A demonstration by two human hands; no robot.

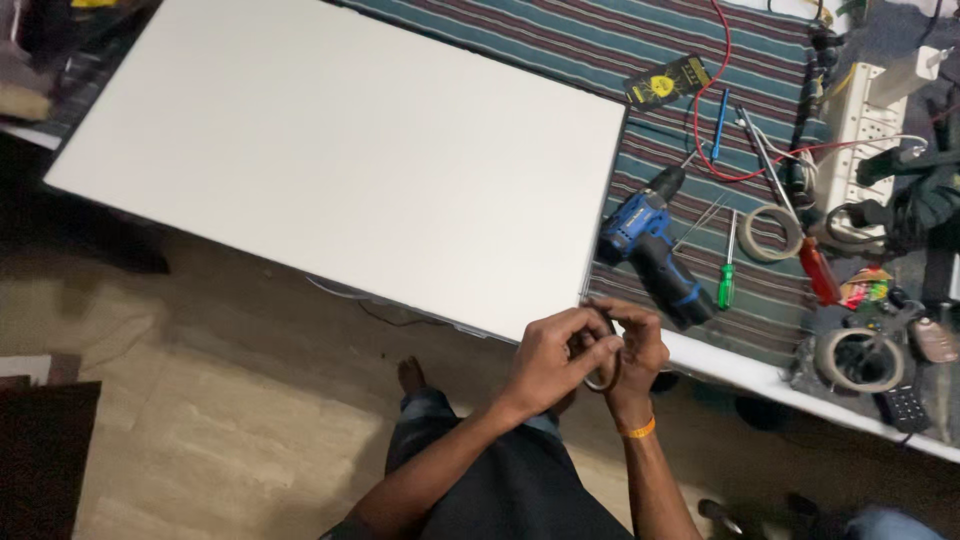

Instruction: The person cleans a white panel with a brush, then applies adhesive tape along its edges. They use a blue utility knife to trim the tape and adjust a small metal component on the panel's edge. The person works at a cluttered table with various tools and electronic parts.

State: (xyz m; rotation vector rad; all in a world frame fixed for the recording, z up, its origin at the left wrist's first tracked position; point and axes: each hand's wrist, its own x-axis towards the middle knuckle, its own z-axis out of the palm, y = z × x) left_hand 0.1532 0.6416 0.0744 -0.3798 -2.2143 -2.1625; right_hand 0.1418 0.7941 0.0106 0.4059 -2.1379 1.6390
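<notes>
Lower centre of the frame: left hand (553,362) and right hand (638,350) both pinch a dark tape roll (603,352) beside the white panel (340,150). Best keep thumbs steady while picking.

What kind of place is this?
Likely a small repair workshop. A cordless drill, screwdrivers and a power strip lie on a striped cloth beside a big white panel. Both hands hold a dark tape roll.

Repair workshop, cordless drill (652,252), screwdrivers (727,268), tape (772,233)
</notes>
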